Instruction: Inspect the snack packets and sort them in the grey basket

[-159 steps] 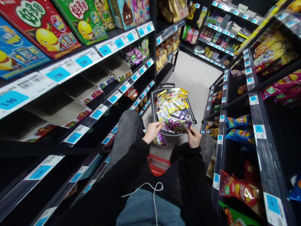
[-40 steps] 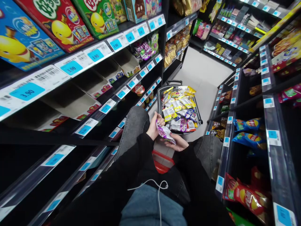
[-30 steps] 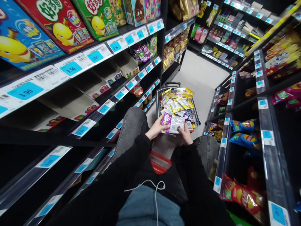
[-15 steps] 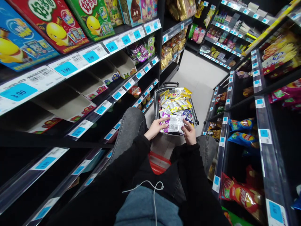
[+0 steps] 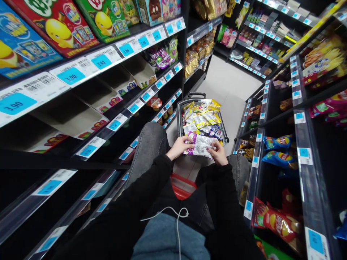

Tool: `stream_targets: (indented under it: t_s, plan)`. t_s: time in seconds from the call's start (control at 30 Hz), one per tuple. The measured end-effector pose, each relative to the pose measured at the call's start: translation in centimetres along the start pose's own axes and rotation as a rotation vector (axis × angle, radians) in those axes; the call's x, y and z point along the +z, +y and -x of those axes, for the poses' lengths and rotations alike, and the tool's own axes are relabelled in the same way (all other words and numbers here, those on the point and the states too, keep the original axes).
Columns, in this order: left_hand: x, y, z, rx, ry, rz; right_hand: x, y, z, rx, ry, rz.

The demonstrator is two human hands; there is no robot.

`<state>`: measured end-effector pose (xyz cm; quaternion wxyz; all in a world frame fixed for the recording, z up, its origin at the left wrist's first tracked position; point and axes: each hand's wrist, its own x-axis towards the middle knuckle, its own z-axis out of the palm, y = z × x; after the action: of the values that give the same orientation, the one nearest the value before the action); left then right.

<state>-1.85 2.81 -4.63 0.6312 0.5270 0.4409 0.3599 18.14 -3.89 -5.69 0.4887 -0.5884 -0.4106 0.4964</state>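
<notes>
Over the near end of the shopping basket (image 5: 179,117), I hold a purple-and-white snack packet (image 5: 202,143), my left hand (image 5: 179,147) and right hand (image 5: 219,154) each pinched closed on opposite ends, a grip that presumably spreads its printed panel (image 5: 200,149) toward me.

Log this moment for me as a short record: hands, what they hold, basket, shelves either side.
Left hand: grips the packet by its left end
Right hand: holds the packet's right end
Packet colors: purple and white
Basket: holds packs, many yellow and white
Left shelves: blue, red and green boxes near the top
Right shelves: blue, red and pink bags
</notes>
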Motion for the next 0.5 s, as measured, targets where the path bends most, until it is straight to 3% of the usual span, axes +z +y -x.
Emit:
stream_targets:
  t_s: [0.2,0.3,0.4,0.5]
  plan:
    - [-0.09,0.19,-0.06,0.095,0.097,-0.055,0.37,-0.15,-0.2,-0.064,0.074,0.036]
    - [-0.07,0.23,-0.02,0.11,0.055,0.01,0.42,-0.04,-0.19,-0.079,0.067,0.025]
    - [0.14,0.28,0.14,-0.034,-0.056,0.165,0.46,0.26,-0.15,-0.056,0.059,-0.016]
    - [0.39,0.47,0.31,-0.164,-0.086,0.274,0.54,0.57,-0.16,-0.041,0.062,-0.028]
